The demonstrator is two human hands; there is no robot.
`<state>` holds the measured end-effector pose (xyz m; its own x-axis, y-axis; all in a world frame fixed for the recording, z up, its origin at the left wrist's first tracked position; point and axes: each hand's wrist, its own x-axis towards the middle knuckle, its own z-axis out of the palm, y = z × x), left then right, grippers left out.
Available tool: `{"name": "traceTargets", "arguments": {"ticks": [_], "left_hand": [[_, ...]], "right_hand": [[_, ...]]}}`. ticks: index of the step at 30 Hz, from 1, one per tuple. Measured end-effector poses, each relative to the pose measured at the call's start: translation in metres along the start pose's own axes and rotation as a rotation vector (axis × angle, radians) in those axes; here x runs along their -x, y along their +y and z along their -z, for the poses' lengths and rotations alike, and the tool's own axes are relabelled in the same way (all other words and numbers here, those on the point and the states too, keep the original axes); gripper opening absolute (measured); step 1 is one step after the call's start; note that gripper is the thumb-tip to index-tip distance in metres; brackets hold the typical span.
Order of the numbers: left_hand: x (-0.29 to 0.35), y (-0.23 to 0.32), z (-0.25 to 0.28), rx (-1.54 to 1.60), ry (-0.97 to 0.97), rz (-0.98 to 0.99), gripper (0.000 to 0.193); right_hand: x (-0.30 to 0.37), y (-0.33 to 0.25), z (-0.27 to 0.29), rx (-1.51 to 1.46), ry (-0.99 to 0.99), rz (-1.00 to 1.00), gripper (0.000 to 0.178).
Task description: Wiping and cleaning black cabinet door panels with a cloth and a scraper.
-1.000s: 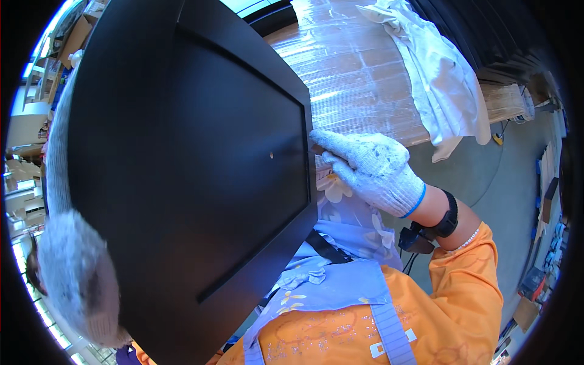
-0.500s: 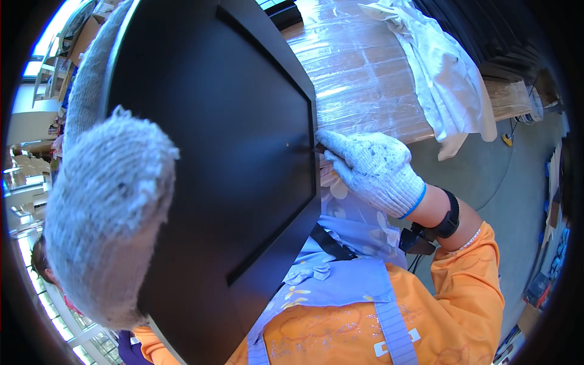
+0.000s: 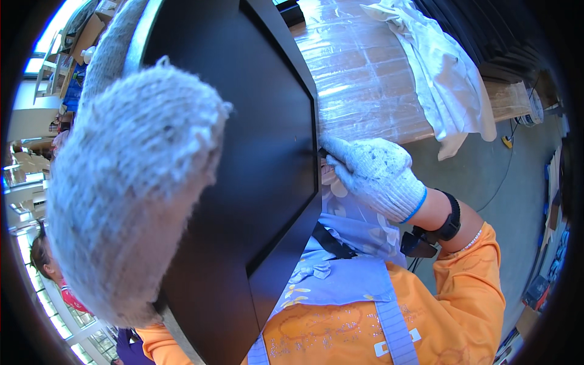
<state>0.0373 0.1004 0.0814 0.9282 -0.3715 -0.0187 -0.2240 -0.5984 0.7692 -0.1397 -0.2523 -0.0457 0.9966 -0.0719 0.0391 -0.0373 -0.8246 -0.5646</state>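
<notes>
A black cabinet-door-like panel (image 3: 255, 140) with a raised frame border stands upright and tilted in front of me. My left hand (image 3: 134, 194), in a grey-white knitted glove, is large and close in view. It is closed around the panel's left edge, with its thumb over the front face and part of the fingers hidden. At the panel's right edge my right hand (image 3: 377, 176), in a smudged white knitted glove with a blue cuff, pinches the rim. Its fingertips meet the dark edge, so whether a small item sits there too is unclear.
Beyond the panel lies a plastic-wrapped stack (image 3: 359, 79) with a white cloth (image 3: 438, 73) draped over its right end. A cable (image 3: 502, 176) runs along the floor at right, near a small yellow object (image 3: 507, 142). Another person (image 3: 42, 255) is at far left.
The panel has turned, so its face looks narrower, and its left edge has shifted right. My left hand has moved right with it. My right hand has barely moved.
</notes>
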Motion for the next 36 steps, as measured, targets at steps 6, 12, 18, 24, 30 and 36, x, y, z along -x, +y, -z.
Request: {"name": "traceTargets", "arguments": {"ticks": [6, 12, 18, 24, 30, 36], "left_hand": [[0.004, 0.005, 0.001, -0.003, 0.008, 0.004, 0.047], [0.005, 0.005, -0.005, 0.008, 0.003, 0.002, 0.046], [0.006, 0.006, -0.010, 0.020, -0.003, 0.000, 0.045], [0.017, 0.007, -0.025, 0.091, -0.011, 0.001, 0.044], [0.051, 0.021, -0.054, 0.242, -0.031, 0.035, 0.043], [0.044, 0.000, -0.094, 0.366, -0.111, 0.061, 0.042]], "right_hand": [[0.006, -0.004, -0.001, -0.002, -0.009, 0.014, 0.029], [0.020, -0.007, -0.007, 0.034, -0.019, 0.042, 0.031], [0.027, -0.009, -0.008, 0.024, 0.031, 0.062, 0.031], [0.013, 0.001, -0.004, -0.048, 0.042, 0.002, 0.030], [0.003, 0.000, -0.008, 0.010, 0.162, 0.041, 0.035], [0.009, 0.005, -0.011, 0.066, 0.072, -0.009, 0.034]]}}
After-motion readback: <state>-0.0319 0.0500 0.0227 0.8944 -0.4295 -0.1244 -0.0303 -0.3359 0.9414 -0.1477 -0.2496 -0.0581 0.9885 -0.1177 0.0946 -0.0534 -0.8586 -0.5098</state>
